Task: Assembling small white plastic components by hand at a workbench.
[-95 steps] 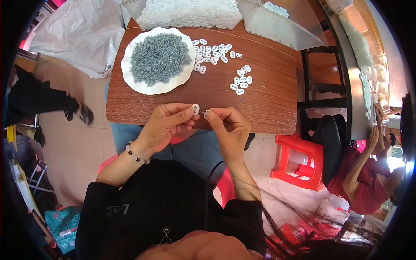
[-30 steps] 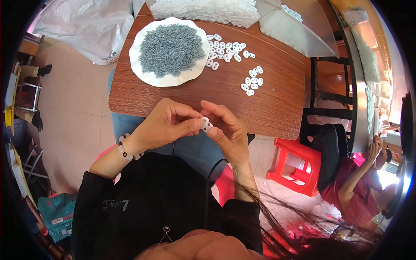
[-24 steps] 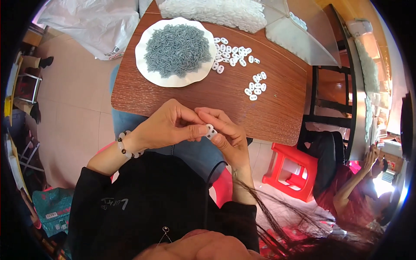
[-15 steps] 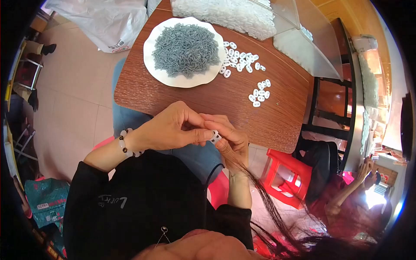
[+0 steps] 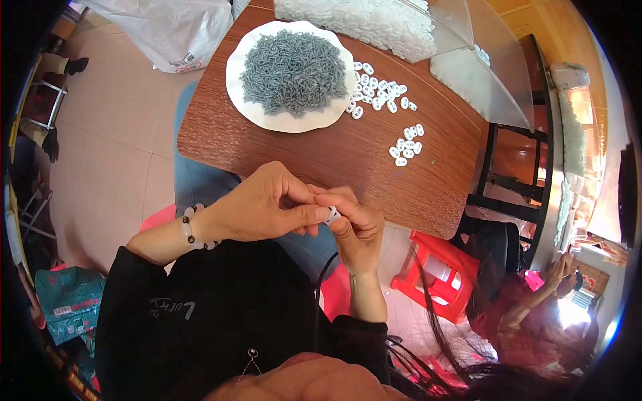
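Observation:
Both my hands meet just off the near edge of the brown table, around a small white oval plastic piece with dark holes [image 5: 332, 215]. My left hand [image 5: 271, 204], with a beaded bracelet at its wrist, pinches one side of it between thumb and fingers. The thumb and fingers of my right hand [image 5: 359, 224] close on the other side. A scalloped white plate [image 5: 237, 100] on the table carries a heap of small grey springs or screw-like pieces [image 5: 294, 72]. Right of the plate lie loose white oval pieces [image 5: 378, 90], with a smaller cluster [image 5: 406, 146] nearer me.
The wooden table [image 5: 321, 157] has a rounded near-left corner. At its back stands a clear-walled bin of white pieces [image 5: 361, 27]. A red stool [image 5: 441, 277] is at right, near another person's arm [image 5: 535, 301]. A white plastic bag [image 5: 167, 33] sits at upper left.
My hands stay together on the white piece, with only small shifts of the fingers. The view has moved slightly, so the table and plate sit a little to the right.

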### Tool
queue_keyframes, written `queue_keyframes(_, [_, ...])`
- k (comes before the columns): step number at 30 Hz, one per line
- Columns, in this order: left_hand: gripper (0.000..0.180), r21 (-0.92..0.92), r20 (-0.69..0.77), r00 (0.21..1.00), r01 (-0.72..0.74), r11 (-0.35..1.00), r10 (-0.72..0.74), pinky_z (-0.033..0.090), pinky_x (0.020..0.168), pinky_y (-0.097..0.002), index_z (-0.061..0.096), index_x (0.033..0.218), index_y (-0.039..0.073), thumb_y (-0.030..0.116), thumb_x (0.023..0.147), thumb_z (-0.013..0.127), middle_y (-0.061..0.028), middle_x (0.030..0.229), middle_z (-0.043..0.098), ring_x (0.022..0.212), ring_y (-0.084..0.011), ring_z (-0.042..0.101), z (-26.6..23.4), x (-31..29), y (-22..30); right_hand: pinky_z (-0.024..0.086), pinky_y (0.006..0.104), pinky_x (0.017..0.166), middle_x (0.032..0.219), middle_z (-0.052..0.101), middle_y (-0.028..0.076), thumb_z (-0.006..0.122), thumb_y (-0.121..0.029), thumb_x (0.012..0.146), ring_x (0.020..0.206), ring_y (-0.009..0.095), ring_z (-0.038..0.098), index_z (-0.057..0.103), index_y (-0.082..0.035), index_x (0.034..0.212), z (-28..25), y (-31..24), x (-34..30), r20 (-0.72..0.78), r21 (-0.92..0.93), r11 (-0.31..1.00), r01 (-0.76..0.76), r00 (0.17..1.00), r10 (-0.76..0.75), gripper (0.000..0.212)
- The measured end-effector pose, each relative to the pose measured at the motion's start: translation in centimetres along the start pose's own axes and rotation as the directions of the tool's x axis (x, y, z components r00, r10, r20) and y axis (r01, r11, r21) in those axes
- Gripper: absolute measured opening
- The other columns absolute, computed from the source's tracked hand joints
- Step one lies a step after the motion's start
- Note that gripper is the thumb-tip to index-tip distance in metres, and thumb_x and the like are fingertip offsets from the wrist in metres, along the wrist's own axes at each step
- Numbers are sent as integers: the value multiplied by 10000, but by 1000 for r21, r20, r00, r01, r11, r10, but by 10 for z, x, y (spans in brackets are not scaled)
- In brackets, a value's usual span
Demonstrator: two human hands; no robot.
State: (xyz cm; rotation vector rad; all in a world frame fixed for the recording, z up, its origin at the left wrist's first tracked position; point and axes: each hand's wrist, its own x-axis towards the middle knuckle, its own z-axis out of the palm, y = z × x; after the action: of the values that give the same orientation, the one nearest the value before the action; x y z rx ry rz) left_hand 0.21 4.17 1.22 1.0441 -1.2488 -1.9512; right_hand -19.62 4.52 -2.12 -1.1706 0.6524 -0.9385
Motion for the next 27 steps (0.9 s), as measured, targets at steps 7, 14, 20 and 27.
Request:
queue_keyframes(7, [237,-36,-44,996,-81,996,79,411,507,-206,701,741,-12,167,891,660,-26,639,650,566,-29,533,3,-4,-1,463,338,888,1024,690,129,670,-203,874,1018,233,590,676,14,1097,0,-2,-1,-10,-43,998,48,999,-48,312])
queue_keyframes(14, [267,-8,-41,996,-75,997,75,378,486,-213,693,704,-3,188,889,662,-13,590,625,525,-30,494,4,-7,3,466,352,909,1014,696,130,682,-204,860,1031,243,592,679,21,1079,5,-5,-1,-18,7,998,54,998,-54,315])
queue_keyframes(20, [267,10,-36,997,-63,998,64,369,470,-221,699,714,-1,198,889,664,-16,591,622,505,-34,484,5,-11,4,478,352,895,1014,694,137,683,-219,857,1007,250,606,682,26,1058,10,-6,-2,-37,5,998,67,997,-67,317])
queue_keyframes(27, [263,-2,-5,1000,18,1000,-18,445,557,-213,689,695,-15,132,906,629,-53,636,653,560,-60,542,8,-9,15,481,320,857,997,689,147,680,-211,869,979,235,615,681,21,1048,7,0,-10,-96,-14,998,59,994,-60,293])
